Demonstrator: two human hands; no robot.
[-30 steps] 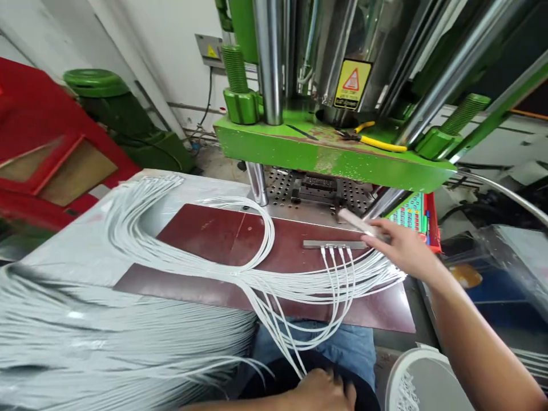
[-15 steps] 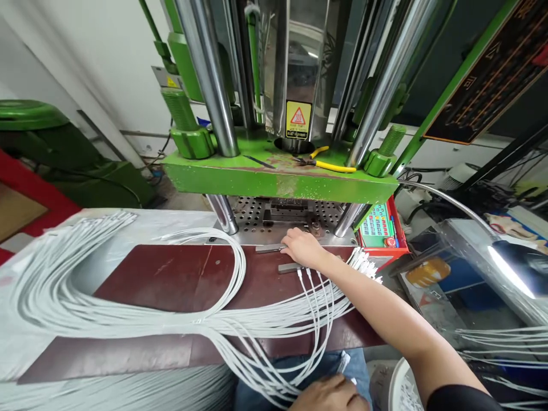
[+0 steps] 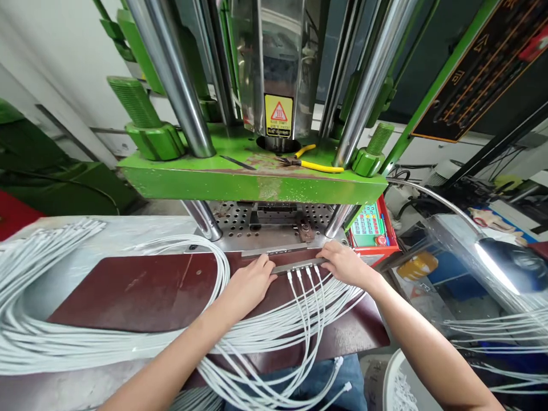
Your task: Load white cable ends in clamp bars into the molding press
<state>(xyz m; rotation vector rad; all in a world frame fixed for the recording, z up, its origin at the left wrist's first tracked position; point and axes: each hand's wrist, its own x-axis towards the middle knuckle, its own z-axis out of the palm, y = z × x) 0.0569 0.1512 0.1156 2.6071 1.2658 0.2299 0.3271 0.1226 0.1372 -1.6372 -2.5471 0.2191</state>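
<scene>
- My left hand (image 3: 252, 281) and right hand (image 3: 343, 264) pinch the metal bar (image 3: 300, 266) near its ends, over the brown board (image 3: 141, 291).
- Its long axis runs left to right; white cables (image 3: 306, 313) trail toward me.
- My fingers hide both ends.

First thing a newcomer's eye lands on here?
Probably the big green press plate across the middle, with yellow-handled pliers lying on top and a yellow warning label just behind. Next, the thick sweep of white cables curving over the brown board below. Then the left hand and right hand at opposite ends of a slim metal bar with four cable ends along it.
</scene>
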